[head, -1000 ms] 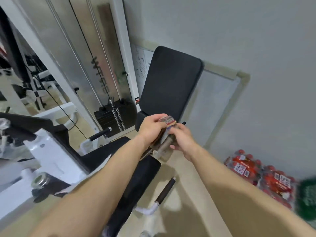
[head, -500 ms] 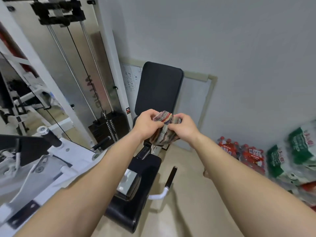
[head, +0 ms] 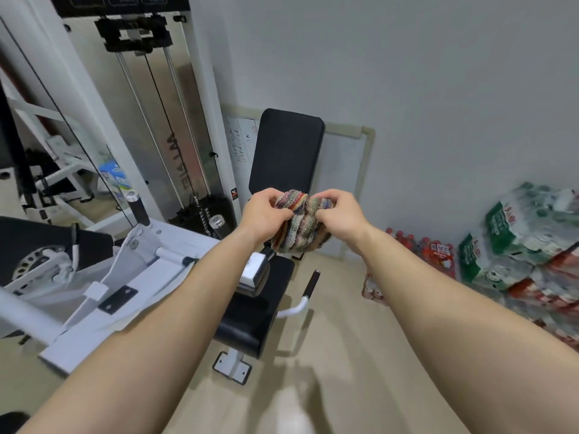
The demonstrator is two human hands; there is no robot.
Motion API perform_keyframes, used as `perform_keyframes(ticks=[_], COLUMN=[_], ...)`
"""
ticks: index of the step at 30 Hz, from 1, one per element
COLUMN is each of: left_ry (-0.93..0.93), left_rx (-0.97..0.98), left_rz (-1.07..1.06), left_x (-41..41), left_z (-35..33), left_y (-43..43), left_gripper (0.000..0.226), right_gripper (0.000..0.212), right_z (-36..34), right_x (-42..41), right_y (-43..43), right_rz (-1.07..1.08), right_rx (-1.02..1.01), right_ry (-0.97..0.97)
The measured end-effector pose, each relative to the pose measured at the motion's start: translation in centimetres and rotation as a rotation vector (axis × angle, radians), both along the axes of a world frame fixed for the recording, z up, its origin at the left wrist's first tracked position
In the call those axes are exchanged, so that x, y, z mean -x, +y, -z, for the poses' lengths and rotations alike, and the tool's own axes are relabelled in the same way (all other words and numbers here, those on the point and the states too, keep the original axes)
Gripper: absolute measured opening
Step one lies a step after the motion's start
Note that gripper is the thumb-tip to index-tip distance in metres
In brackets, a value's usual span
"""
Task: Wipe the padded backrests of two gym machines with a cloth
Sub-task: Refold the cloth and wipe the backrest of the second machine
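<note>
Left hand [head: 266, 214]: fingers curled, gripping one multicoloured striped terry cloth [head: 300, 228].
Right hand [head: 340, 214]: pinching same cloth.
Black padded backrest [head: 286, 151]: one, upright.

Saw a multicoloured striped cloth [head: 300, 225] bunched and held aloft; found a black padded backrest [head: 286, 151] upright at its twelve o'clock.

This is a small gym. A cable machine [head: 175, 136] with a weight stack [head: 203, 213] stands beside a padded seat [head: 250, 324] with an upright backrest [head: 286, 151]. Shrink-wrapped bottle packs [head: 520, 245] line the wall [head: 407, 73].
</note>
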State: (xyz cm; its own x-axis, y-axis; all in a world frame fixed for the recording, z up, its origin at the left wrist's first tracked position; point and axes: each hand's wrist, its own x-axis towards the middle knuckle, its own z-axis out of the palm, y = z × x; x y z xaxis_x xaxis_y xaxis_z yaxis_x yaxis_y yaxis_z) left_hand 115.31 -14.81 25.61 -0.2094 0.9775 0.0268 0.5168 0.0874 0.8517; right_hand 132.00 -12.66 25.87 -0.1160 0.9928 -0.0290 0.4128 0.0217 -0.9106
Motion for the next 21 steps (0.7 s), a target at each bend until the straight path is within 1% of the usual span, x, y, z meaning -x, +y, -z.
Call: perform_keyframes(ticks=[3, 5, 8, 9, 16, 21], left_ry=[0.002, 0.037, 0.216, 0.245, 0.163, 0.061], left_rx=[0.000, -0.016, -0.049, -0.053, -0.040, 0.029], left_rz=[-0.010, 0.005, 0.056, 0.069, 0.128, 0.145], left_x=[0.3, 1.0, 2.9, 3.7, 12.0, 18.5], left_z=[-0.3, -0.8, -1.7, -2.0, -2.8, -1.8], left_y=[-3.9, -6.2, -9.5, -10.5, -16.6, -20.6], left_gripper=[0.022, 0.021, 0.021, 0.022, 0.007, 0.010], right_gripper=[0.037, 0.037, 0.031, 0.029, 0.018, 0.018], right_z=[-0.3, -0.8, -1.7, -1.9, -2.3, -1.4], right_x=[0.3, 0.8, 2.1, 2.7, 10.2, 17.3], right_y=[-4.0, -6.2, -9.2, -10.1, -16.7, -21.9], right_rz=[0.025, 0.035, 0.049, 0.059, 0.097, 0.108], right_rx=[-0.034, -0.045, -0.071, -0.073, -0.082, -0.065], right_ry=[-0.087, -0.141, -0.221, -0.230, -0.193, -0.185])
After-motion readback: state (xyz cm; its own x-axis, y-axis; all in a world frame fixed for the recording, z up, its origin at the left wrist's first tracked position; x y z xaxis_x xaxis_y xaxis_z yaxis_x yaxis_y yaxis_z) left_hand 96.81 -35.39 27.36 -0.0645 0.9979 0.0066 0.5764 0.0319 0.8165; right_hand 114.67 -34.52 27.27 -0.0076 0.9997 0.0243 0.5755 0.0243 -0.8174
